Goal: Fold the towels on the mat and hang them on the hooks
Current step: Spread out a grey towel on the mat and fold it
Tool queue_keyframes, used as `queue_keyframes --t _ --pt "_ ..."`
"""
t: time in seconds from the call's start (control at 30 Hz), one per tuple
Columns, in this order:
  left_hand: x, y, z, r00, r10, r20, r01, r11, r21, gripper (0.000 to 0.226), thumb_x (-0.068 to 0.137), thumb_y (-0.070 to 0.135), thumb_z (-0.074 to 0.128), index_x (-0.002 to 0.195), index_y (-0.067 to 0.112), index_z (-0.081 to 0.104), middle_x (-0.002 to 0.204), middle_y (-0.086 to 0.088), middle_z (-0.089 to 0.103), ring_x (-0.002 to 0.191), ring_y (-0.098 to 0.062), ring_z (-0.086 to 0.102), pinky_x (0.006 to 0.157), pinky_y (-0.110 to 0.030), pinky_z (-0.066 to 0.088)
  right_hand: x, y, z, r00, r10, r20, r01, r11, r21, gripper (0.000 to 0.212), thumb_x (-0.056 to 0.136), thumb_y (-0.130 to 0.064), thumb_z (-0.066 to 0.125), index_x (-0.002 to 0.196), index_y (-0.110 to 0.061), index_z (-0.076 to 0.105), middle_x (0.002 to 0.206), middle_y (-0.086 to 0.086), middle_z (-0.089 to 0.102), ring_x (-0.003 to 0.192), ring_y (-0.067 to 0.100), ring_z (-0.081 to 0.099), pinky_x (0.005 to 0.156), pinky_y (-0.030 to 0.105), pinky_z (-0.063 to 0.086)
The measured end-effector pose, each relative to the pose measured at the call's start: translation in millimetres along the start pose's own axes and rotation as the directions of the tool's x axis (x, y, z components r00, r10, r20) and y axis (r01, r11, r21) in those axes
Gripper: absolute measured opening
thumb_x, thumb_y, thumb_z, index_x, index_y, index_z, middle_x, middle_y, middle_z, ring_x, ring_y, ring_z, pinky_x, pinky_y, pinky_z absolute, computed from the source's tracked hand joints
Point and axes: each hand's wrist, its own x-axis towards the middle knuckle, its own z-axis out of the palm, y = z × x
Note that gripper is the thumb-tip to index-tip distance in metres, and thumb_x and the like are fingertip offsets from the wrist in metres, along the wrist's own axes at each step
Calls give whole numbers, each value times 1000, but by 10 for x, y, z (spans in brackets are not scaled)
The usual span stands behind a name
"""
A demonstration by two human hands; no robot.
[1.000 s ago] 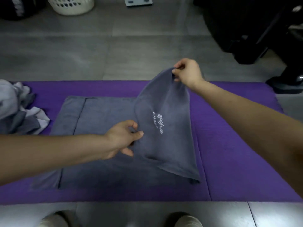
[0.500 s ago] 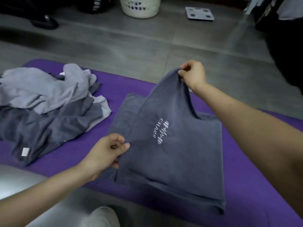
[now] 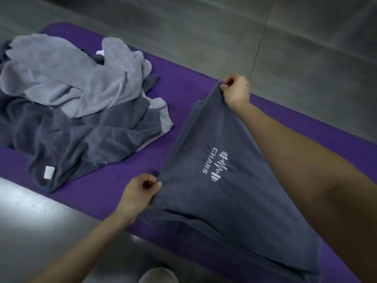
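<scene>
A dark grey towel (image 3: pixel 206 203) with a white "CHARS" logo is folded over and raised off the purple mat (image 3: pixel 179 92). My left hand (image 3: pixel 138 195) pinches its near corner at the mat's front edge. My right hand (image 3: pixel 236 90) pinches the far corner, lifted above the mat. The towel hangs stretched between both hands, and its lower right end still lies on the mat. A heap of unfolded light grey and dark grey towels (image 3: pixel 77 103) is piled on the left part of the mat. No hooks are in view.
Grey tiled floor (image 3: pixel 285 48) surrounds the mat. A bright reflection lies on the floor at lower left (image 3: pixel 22 209). The tip of a light shoe (image 3: pixel 157 275) shows at the bottom edge.
The view has swung left, bringing the towel heap into view. Both hands have carried the held towel edge leftward and lifted it, and the basket and scale have left the frame.
</scene>
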Motion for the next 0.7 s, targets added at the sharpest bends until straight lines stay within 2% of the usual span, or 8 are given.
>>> queue_keyframes --t 0.17,0.23,0.3,0.37,0.43,0.53,0.63,0.7 --pt "151 -195 23 998 27 -52 -15 976 218 6 85 12 63 85 14 58 77 -1 62 80 -22 60 74 -33 48 -141 325 451 945 -27 326 23 1000 16 47 85 5 51 131 -4 50 135 10 53 125 21 49 107 25 35" --pt "145 -248 3 998 18 -63 -4 974 225 9 83 14 66 87 16 57 78 -1 64 81 -23 62 77 -37 51 -297 432 405 961 -56 271 14 988 155 45 83 12 46 127 3 52 128 14 56 118 23 55 104 23 39" --pt "122 -270 -1 997 32 -73 -14 972 235 15 81 16 69 90 17 57 80 -2 65 81 -23 63 78 -39 51 -540 552 227 983 -39 182 -6 971 237 39 83 15 42 118 6 56 110 11 59 95 16 60 88 13 45" --pt "89 -278 18 994 62 -85 -36 961 275 23 78 15 72 96 14 58 84 -2 64 82 -22 61 76 -32 47 -854 789 -6 989 8 145 -43 970 239 34 84 14 41 113 6 58 102 10 60 88 13 57 79 11 45" --pt "65 -279 33 994 75 -82 -47 950 309 30 75 13 74 100 11 58 86 -3 63 83 -20 59 74 -29 42 -1240 1130 -268 985 69 156 -104 968 228 30 86 12 46 112 4 59 100 11 61 83 8 59 81 16 46" --pt "59 -293 13 994 97 -56 -66 914 399 32 74 7 74 102 8 60 89 -8 66 87 -26 63 76 -30 42 -1892 1678 -664 974 164 154 -188 970 152 22 87 7 56 106 0 63 99 10 65 76 -7 59 79 5 45" --pt "45 -254 -34 980 169 -101 -79 805 587 38 76 2 69 112 4 59 97 -19 64 94 -36 60 80 -37 43 -2541 2147 -1028 953 280 115 -286 957 43 15 86 -3 63 98 -10 68 98 9 71 83 9 64 78 5 43" --pt "26 -208 25 940 330 -86 -155 638 754 42 73 0 70 114 2 58 101 -27 57 91 -45 54 80 -46 43 -2908 2361 -1237 939 342 48 -342 940 -11 11 86 -12 65 94 -15 71 93 4 72 84 12 65 78 17 47"
